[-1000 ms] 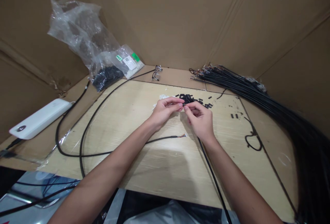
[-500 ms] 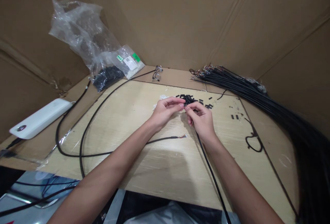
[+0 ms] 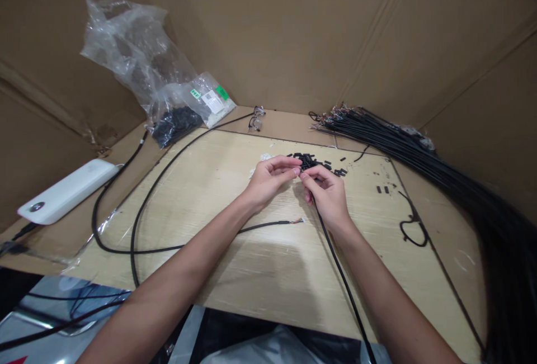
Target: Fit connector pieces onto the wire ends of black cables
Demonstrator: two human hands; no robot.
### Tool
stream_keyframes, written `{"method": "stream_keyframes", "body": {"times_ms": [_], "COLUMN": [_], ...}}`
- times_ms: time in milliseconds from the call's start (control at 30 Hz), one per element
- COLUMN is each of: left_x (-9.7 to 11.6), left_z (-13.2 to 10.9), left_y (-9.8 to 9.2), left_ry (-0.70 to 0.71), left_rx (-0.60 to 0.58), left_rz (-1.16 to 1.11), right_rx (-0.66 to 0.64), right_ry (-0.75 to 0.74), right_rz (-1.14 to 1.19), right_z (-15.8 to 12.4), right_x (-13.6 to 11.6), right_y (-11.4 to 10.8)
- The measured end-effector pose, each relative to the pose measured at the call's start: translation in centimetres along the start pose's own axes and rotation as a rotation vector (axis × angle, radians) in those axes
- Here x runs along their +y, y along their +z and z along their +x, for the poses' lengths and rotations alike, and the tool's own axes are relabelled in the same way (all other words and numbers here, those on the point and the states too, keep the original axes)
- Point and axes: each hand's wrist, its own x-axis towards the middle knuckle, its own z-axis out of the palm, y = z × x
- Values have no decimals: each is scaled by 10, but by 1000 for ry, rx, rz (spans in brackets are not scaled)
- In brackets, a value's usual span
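My right hand [image 3: 325,188] is closed on a black cable [image 3: 335,252], which runs from under my fingers down to the table's front edge. My left hand [image 3: 272,178] pinches at the fingertips, meeting my right fingertips; what it grips there is too small to make out. Just behind both hands lies a pile of short black sleeves [image 3: 308,161]. Small white pieces [image 3: 265,157] lie behind my left hand. Another cable end with thin coloured wires and a small white connector [image 3: 298,221] rests on the table in front of my hands.
Thick bundled black cables [image 3: 403,140] run along the right side. At back left stand a clear plastic bag [image 3: 138,56] of black parts and a labelled bag [image 3: 213,101]. A white elongated device [image 3: 69,190] lies left. Glasses [image 3: 255,119] sit at the back; cardboard walls surround the table.
Almost nothing differs. Both hands keep the same pinch at the same place, and the view has shifted very slightly.
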Motion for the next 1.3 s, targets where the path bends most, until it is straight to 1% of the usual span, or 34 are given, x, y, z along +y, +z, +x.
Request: {"method": "stream_keyframes", "body": {"times_ms": [167,433,600,767,900,1067,1300], "left_x": [3,6,5,3,2,3,4], "left_z": [-1,-1,-2,-1,-1,-1,-1], "left_y": [0,2,2,2,2,1,0], "left_ry": [38,81,101,87,66,51,55], "left_rx": [-61,-29,-32,-52,-43,-14,-6], "left_rz": [59,97,107,64,60,77,108], "right_rx": [-27,-91,-111,-101,-89,-60,-28], "right_ry": [46,233,293,293,274,233,155], "right_rz": [36,165,215,231,223,189,124], "right_z": [0,0,1,2,2,2,1], "right_x": [-1,-6,-7,-7,-8,-7,-4], "right_y": [0,0,-1,-2,-3,-2,-1]}}
